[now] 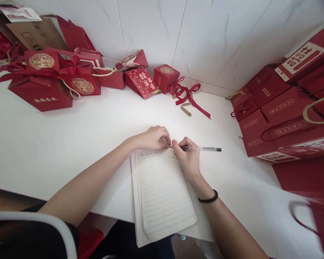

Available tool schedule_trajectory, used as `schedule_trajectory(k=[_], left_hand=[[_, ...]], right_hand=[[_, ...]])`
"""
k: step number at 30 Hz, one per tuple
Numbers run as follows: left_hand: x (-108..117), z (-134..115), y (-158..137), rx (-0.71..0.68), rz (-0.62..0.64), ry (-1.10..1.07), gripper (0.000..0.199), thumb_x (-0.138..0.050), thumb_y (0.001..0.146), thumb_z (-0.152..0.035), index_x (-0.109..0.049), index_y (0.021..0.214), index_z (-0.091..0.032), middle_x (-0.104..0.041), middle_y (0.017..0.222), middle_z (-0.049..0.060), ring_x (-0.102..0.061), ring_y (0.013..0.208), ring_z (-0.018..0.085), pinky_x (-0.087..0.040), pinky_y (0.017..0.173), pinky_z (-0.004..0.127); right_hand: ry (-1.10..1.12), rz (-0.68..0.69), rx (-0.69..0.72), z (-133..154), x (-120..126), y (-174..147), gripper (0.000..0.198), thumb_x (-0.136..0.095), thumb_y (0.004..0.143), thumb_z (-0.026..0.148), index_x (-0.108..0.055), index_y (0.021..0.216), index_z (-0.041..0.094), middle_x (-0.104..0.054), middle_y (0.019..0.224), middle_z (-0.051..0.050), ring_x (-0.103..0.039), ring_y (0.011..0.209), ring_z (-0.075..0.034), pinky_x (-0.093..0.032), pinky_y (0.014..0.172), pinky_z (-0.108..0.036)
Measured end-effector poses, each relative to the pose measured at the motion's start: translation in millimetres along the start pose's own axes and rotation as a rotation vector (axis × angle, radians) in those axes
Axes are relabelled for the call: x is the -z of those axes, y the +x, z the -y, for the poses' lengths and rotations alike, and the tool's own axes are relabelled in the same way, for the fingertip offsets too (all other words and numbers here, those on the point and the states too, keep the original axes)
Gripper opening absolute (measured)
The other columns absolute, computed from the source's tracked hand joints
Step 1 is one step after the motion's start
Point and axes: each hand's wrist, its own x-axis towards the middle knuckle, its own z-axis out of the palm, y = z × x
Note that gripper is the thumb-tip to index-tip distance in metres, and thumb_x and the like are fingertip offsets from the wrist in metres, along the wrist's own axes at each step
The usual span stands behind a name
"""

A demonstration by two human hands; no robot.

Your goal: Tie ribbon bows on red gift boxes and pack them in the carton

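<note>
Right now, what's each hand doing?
Left hand: curled closed, fingertips pressing the top edge of the lined paper.
Right hand: closed around a pen, tip at the paper's top line.

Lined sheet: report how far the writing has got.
Done: only the top line of the lined sheet carries marks, too small to read. In hand: the right hand holds the pen with its tip at that top line, while the left hand rests on the sheet's upper edge. Left: every ruled line below is blank, and the sheet's lower end hangs over the white table edge.
</note>
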Motion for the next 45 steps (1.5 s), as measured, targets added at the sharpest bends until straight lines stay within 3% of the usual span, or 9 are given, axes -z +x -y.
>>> schedule_trajectory(k=[7,12,18,24,45], left_hand=[[0,-8,0,0.067,0.018,0.006,0.014,-0.056,0.075,-0.028,-0.068,0.080,-0.022,-0.059,0.103,0.001,-0.049,0.103,0.021,-0.032,0.094,0.033],[0,-14,0,0.108,0.012,0.023,0.012,-0.057,0.075,-0.026,-0.068,0.077,-0.023,-0.059,0.100,0.000,-0.049,0.101,0.020,-0.033,0.093,0.033],[1,-16,0,0.113,0.015,0.030,0.013,-0.058,0.076,-0.029,-0.069,0.078,-0.023,-0.059,0.100,0.001,-0.048,0.102,0.021,-0.033,0.093,0.033],[0,-16,0,0.129,0.017,0.027,0.013,-0.059,0.074,-0.029,-0.069,0.077,-0.022,-0.059,0.101,0.001,-0.049,0.102,0.021,-0.033,0.092,0.033],[0,-16,-1,0.132,0.017,0.014,0.015,-0.058,0.076,-0.031,-0.069,0.081,-0.022,-0.060,0.102,0.002,-0.050,0.102,0.021,-0.034,0.091,0.032]], right_hand=[[-0.223,0.100,0.027,2,-2,-3,0.035,-0.056,0.076,0.034,-0.032,0.054,0.020,-0.037,0.046,0.005,-0.031,0.044,-0.009,-0.024,0.041,-0.021],[-0.220,0.128,0.035,0,-2,-4,0.034,-0.057,0.076,0.032,-0.034,0.053,0.020,-0.045,0.046,0.004,-0.033,0.044,-0.009,-0.026,0.041,-0.020],[-0.252,0.108,0.063,-2,-2,-3,0.030,-0.054,0.072,0.026,-0.033,0.051,0.019,-0.041,0.044,0.005,-0.030,0.043,-0.008,-0.024,0.041,-0.021],[-0.207,0.114,-0.002,3,-2,-3,0.032,-0.055,0.073,0.031,-0.035,0.051,0.020,-0.047,0.044,0.003,-0.035,0.044,-0.010,-0.028,0.042,-0.020],[-0.259,0.054,0.029,1,-1,-4,0.032,-0.051,0.072,0.028,-0.026,0.054,0.020,-0.025,0.050,0.006,-0.023,0.048,-0.009,-0.019,0.041,-0.022]])
